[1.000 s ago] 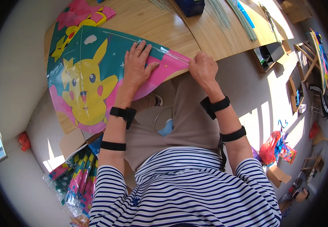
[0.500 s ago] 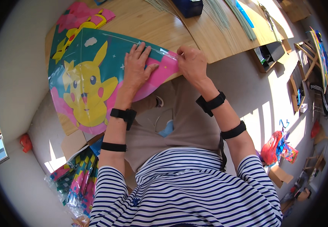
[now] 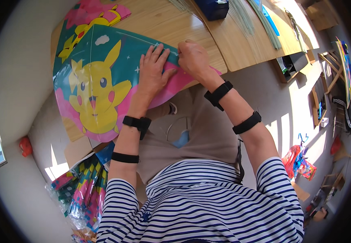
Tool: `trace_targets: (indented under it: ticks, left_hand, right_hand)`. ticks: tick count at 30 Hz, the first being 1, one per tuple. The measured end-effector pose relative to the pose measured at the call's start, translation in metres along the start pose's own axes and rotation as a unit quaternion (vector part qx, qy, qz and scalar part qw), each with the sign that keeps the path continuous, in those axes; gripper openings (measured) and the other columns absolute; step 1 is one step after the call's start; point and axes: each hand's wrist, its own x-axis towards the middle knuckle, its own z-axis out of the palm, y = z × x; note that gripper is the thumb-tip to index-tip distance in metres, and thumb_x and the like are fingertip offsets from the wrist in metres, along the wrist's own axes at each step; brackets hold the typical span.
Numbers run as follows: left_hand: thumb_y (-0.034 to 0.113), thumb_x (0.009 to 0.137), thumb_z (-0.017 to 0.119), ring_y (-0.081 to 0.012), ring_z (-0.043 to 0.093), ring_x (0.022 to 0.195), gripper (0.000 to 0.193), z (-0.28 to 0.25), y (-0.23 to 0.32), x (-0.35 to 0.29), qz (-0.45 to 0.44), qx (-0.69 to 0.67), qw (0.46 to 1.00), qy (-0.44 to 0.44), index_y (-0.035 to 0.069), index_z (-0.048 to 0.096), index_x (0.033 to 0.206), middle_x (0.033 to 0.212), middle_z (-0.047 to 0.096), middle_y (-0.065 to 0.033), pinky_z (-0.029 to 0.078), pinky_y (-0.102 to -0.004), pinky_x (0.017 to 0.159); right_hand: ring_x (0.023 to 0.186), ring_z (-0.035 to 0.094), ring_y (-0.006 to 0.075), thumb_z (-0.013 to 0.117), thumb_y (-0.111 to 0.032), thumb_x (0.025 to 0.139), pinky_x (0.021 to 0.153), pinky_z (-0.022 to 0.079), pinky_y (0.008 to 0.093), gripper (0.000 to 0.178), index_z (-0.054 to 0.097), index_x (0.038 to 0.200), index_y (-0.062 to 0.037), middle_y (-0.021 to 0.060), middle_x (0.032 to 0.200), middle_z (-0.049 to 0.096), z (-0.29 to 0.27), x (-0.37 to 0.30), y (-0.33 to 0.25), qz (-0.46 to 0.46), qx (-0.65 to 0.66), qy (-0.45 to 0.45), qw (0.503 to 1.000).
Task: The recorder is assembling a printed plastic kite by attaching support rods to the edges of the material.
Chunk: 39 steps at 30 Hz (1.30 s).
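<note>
A kite (image 3: 120, 67) of thin, shiny sheet lies across the table's near edge. It is green and pink with a yellow cartoon animal, and a crease runs down its middle. My left hand (image 3: 153, 71) rests flat on it near the upper right edge, fingers spread. Beside it, my right hand (image 3: 192, 58) is closed in a pinch at that same edge, its fingertips partly hidden. A pink corner of the kite sticks out to the right beneath the right wrist. Whether a thin rod runs inside the edge I cannot tell.
Another folded kite (image 3: 96, 22) lies behind on the wooden table (image 3: 171, 24). Farther right are a dark blue box (image 3: 212, 9) and bundles of thin pale rods (image 3: 242, 20). Packed kites in clear plastic (image 3: 84, 190) stand at lower left. A red bag (image 3: 291, 160) sits on the floor at right.
My right hand has slid left along the kite's upper edge, away from the pink corner and closer to my left hand. The left hand stays flat on the sheet.
</note>
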Motion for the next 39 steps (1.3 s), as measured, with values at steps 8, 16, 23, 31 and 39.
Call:
trace_targets:
  ticks: [8,16,23,31,39]
  left_hand:
    - [0.037,0.085,0.075,-0.0364,0.035,0.145,0.065,0.001,0.000,0.000,-0.002,-0.005,1.000,0.000,0.015,0.054,0.143,0.155,0.044,-0.0106,0.025,-0.0588,0.116]
    - [0.038,0.084,0.076,-0.0360,0.034,0.146,0.066,-0.001,0.003,0.000,-0.005,-0.009,1.000,-0.003,0.014,0.055,0.142,0.154,0.044,-0.0112,0.023,-0.0566,0.118]
    - [0.037,0.083,0.076,-0.0368,0.035,0.145,0.066,-0.001,0.001,0.001,0.002,-0.007,1.000,-0.005,0.013,0.056,0.141,0.154,0.045,-0.0115,0.025,-0.0554,0.118]
    - [0.036,0.081,0.077,-0.0373,0.036,0.144,0.066,-0.001,0.000,0.003,0.010,-0.015,1.000,-0.001,0.013,0.057,0.140,0.153,0.045,-0.0119,0.027,-0.0577,0.117]
    - [0.036,0.081,0.078,-0.0387,0.038,0.142,0.067,-0.002,-0.002,0.002,0.014,0.007,1.000,0.006,0.011,0.057,0.139,0.152,0.046,-0.0132,0.029,-0.0527,0.116]
  right_hand:
    - [0.081,0.067,0.0408,0.064,-0.005,0.069,0.071,0.054,0.0480,0.005,0.066,0.074,-0.0025,0.0197,0.083,0.067,0.001,-0.004,0.006,-0.014,-0.002,0.000,1.000]
    - [0.086,0.065,0.0397,0.063,-0.006,0.074,0.075,0.052,0.0476,0.007,0.065,0.079,-0.0026,0.0185,0.087,0.065,-0.024,-0.028,0.021,0.023,-0.022,-0.041,0.999]
    - [0.083,0.065,0.0397,0.061,-0.005,0.077,0.074,0.053,0.0478,0.004,0.064,0.078,-0.0021,0.0177,0.085,0.065,-0.050,-0.053,0.038,0.045,-0.029,-0.039,0.998]
    - [0.089,0.064,0.0374,0.063,-0.010,0.083,0.078,0.052,0.0463,0.007,0.066,0.082,-0.0031,0.0162,0.090,0.066,-0.076,-0.075,0.047,0.116,-0.028,-0.052,0.992]
    - [0.088,0.067,0.0377,0.064,-0.009,0.076,0.077,0.054,0.0471,0.009,0.071,0.080,-0.0038,0.0172,0.088,0.069,-0.048,-0.029,0.014,0.074,0.016,-0.020,0.997]
